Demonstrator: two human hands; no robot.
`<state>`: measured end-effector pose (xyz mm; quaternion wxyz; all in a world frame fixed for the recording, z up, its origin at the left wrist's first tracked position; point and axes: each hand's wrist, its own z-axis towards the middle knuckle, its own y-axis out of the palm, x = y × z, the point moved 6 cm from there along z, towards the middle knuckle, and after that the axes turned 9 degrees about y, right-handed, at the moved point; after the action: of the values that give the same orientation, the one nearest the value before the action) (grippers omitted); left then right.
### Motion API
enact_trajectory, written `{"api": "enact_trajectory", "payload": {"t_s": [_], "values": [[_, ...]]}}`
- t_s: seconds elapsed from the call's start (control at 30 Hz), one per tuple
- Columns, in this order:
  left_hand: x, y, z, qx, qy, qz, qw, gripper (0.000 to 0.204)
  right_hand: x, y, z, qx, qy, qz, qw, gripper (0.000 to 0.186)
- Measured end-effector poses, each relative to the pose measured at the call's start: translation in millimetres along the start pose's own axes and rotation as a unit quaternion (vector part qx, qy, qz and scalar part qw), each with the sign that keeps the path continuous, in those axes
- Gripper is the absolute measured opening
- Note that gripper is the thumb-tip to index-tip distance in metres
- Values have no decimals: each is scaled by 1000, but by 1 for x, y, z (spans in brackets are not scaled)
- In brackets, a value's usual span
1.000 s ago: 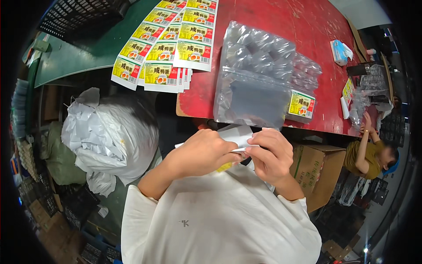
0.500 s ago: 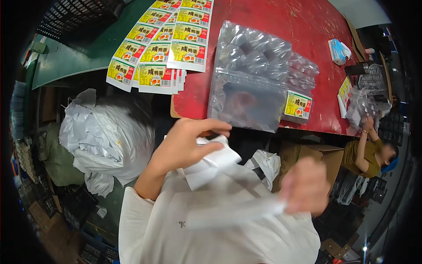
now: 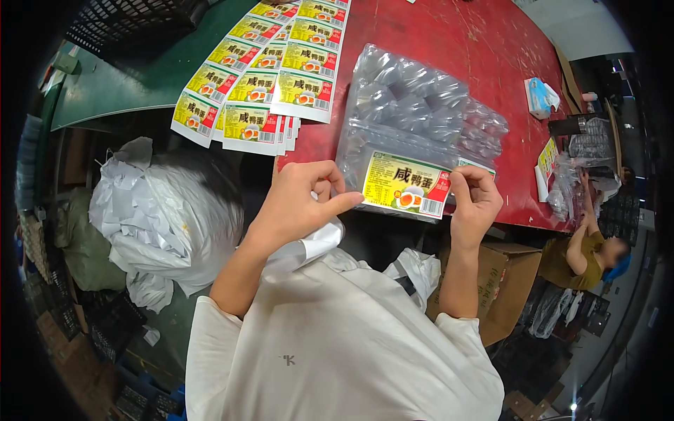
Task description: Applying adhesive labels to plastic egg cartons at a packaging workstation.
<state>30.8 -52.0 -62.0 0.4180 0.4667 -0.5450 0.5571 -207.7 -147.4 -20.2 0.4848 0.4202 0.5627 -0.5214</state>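
A yellow, green and red label (image 3: 406,185) with a picture of cut eggs is stretched between my two hands at the table's front edge. My left hand (image 3: 300,203) pinches its left edge between thumb and fingers. At the upper right corner, my right hand (image 3: 477,201) grips it with thumb and fingertips. Directly behind the label is a clear plastic egg tray (image 3: 404,98) with rounded cups; I cannot tell whether the label touches it. White backing paper (image 3: 312,245) hangs below my left hand, its upper end hidden there.
More clear trays (image 3: 484,126) sit to the right on the red table (image 3: 491,42). Printed label sheets (image 3: 250,127) lie at the left. A white sack of paper scraps (image 3: 161,203), a cardboard box (image 3: 502,284) and a tissue pack (image 3: 539,98) are nearby. Another person (image 3: 579,256) works at right.
My right hand, which held a blurred white strip low by my shirt, has risen to the tray's front. The label now spans both hands, printed side visible. My left hand has shifted slightly.
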Motion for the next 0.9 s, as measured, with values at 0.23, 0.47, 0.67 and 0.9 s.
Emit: {"api": "enact_trajectory", "payload": {"t_s": [0.23,0.47,0.67,0.9], "values": [[10,7,3,32,23,118,992,24,1,2,1,-7,-37,-48,998,6],[30,12,2,60,147,115,981,42,-49,16,-3,-6,-56,-442,895,17],[26,5,-3,38,140,140,980,51,-66,11,8,-5,-131,-430,893,42],[26,-10,-16,50,77,-15,996,29,-42,75,-31,-207,-269,-514,788,91]]}}
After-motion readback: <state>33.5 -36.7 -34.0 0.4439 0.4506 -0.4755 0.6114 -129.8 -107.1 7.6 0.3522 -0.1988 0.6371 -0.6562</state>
